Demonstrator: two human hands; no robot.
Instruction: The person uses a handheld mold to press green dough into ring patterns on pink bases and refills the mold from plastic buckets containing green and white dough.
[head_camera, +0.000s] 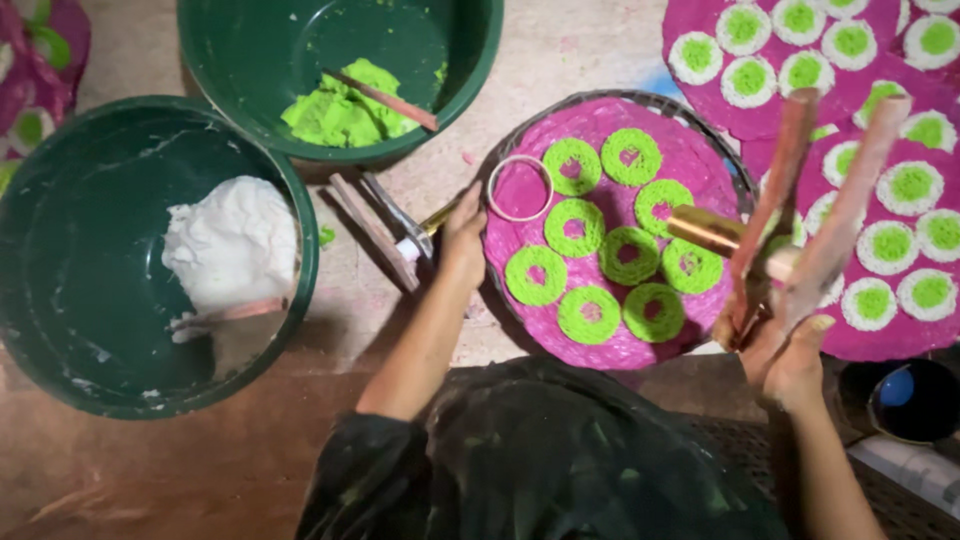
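Note:
My left hand (463, 235) grips the near left rim of a round tray (650, 100) lined with a pink mat. Several green dough rings (588, 314) lie on the mat, and a thin white ring (520, 188) sits at its upper left, just beside my fingers. My right hand (790, 362) is closed around the two wooden handles of a press (800, 200). The press's brass cylinder (705, 230) hangs over the right side of the tray.
A green basin of white dough (232, 243) stands at the left. Behind it, a second basin (470, 80) holds green dough (345, 112) and a wooden stick. Another press (385, 228) lies on the floor between them. Pink mats with green-and-white discs (890, 245) fill the right.

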